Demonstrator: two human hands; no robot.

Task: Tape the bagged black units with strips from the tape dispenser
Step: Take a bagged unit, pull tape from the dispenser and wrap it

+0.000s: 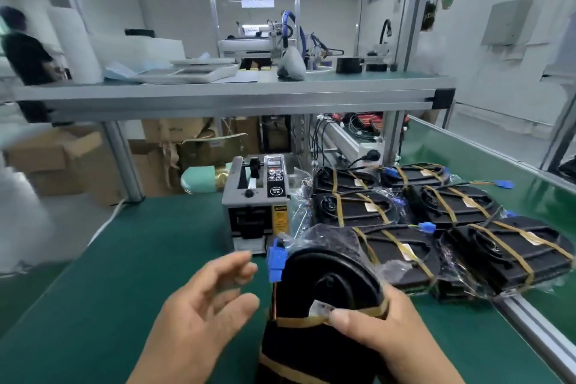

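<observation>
A bagged black unit (324, 284) with a blue connector (276, 262) stands tilted in front of me on the green mat. Two amber tape strips cross its lower part. My right hand (383, 330) grips the unit from the right, thumb pressing the upper strip. To the unit's left my left hand (202, 305) hovers with fingers spread and relaxed, holding nothing. The grey tape dispenser (255, 206) stands just behind, a little left of the unit.
Several taped bagged black units (436, 212) lie in rows on the mat to the right, up to the aluminium rail (536, 324). A shelf (218, 93) spans overhead. Cardboard boxes (62, 159) sit behind the bench. A person stands at far left.
</observation>
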